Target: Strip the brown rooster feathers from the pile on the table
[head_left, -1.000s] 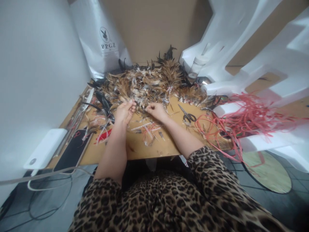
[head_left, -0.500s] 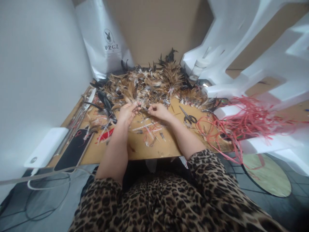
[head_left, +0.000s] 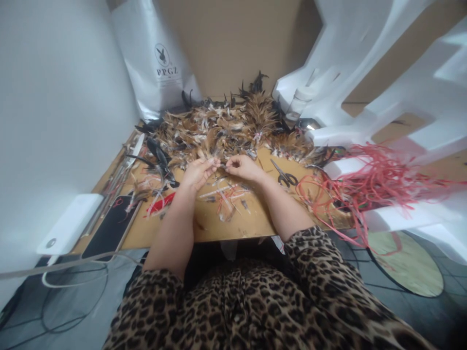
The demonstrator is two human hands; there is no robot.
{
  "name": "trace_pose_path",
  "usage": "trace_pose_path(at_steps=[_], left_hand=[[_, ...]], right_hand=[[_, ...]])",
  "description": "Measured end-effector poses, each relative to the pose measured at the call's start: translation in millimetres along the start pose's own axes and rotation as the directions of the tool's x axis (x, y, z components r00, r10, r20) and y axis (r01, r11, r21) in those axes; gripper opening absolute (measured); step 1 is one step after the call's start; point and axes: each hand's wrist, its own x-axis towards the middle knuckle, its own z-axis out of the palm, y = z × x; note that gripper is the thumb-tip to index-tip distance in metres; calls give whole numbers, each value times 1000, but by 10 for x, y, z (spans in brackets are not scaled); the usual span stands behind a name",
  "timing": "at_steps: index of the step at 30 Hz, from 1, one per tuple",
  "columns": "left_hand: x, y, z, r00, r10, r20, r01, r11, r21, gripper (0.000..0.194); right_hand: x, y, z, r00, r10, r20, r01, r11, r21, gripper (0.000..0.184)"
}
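Brown and black feathers lie in a broad pile [head_left: 226, 116] across the back of the wooden table [head_left: 233, 228]. My left hand [head_left: 199, 172] is pinched at the pile's front edge, with brown feathers [head_left: 208, 142] rising from its fingertips. Just to its right, my right hand [head_left: 243, 167] has thumb and forefinger closed together. A small dark bit shows at its fingertips, too small to name. Below both hands lie pale and pink strips [head_left: 228, 199] and loose feather scraps. Black-handled scissors [head_left: 286, 177] rest to the right of my right hand.
Red ribbon strands [head_left: 390, 182] spill over white foam pieces at the right. A phone [head_left: 111, 226] and a white power bank [head_left: 71, 223] with a cable lie at the left. A white bag [head_left: 160, 87] and a clear jar [head_left: 299, 102] stand behind. A round stool [head_left: 408, 267] is below right.
Both hands have shifted slightly to the right and remain close together. The brown feathers at my left fingertips have moved along with that hand.
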Motion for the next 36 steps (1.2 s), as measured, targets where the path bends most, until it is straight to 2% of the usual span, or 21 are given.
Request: trace_pose_path(at_steps=[4, 6, 9, 13, 20, 25, 31, 36], left_hand=[[30, 38, -3, 996, 37, -83, -56, 970, -237, 10], [38, 52, 2, 994, 22, -111, -59, 936, -346, 17], [39, 36, 30, 994, -15, -107, -32, 905, -425, 24], [25, -24, 87, 998, -43, -56, 16, 914, -406, 26], [22, -74, 104, 998, -65, -25, 53, 947, -316, 22], [31, -82, 82, 999, -48, -6, 44, 962, -268, 20], [28, -104, 81, 997, -55, -47, 51, 994, -93, 12], [21, -137, 91, 999, -42, -27, 43, 999, 25, 8]], right_hand=[[15, -46, 39, 967, 154, -201, -86, 947, 311, 25], [19, -85, 72, 943, 213, -256, -94, 907, 411, 29], [25, -139, 161, 932, 245, -267, -80, 857, 509, 34], [52, -144, 314, 935, 243, -260, -28, 779, 627, 35], [77, -34, 377, 936, 216, -278, 8, 777, 630, 30], [51, -95, 326, 933, 216, -288, 1, 798, 602, 29], [43, -128, 220, 929, 198, -312, 4, 838, 545, 27], [36, -111, 210, 940, 168, -298, -17, 893, 449, 25]])
